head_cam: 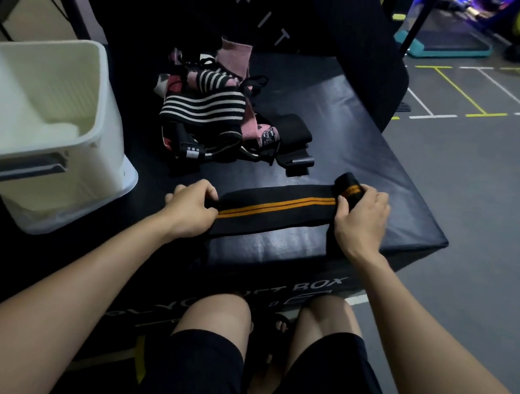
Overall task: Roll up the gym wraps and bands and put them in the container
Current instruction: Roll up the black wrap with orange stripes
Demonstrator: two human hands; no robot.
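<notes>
My right hand (360, 222) has its fingers curled round the little roll at one end of the black wrap (275, 206). My left hand (191, 210) pinches the flat end. I should keep it tight and roll toward my left fingers, edges even.

wrap (276, 208): black with two orange stripes lengthwise; container (44, 129): white; heap of wraps and bands (215, 118): black with white stripes, pink, plain black; box top (339, 134): glossy black; floor (479, 175): grey with white and yellow lines.
</notes>
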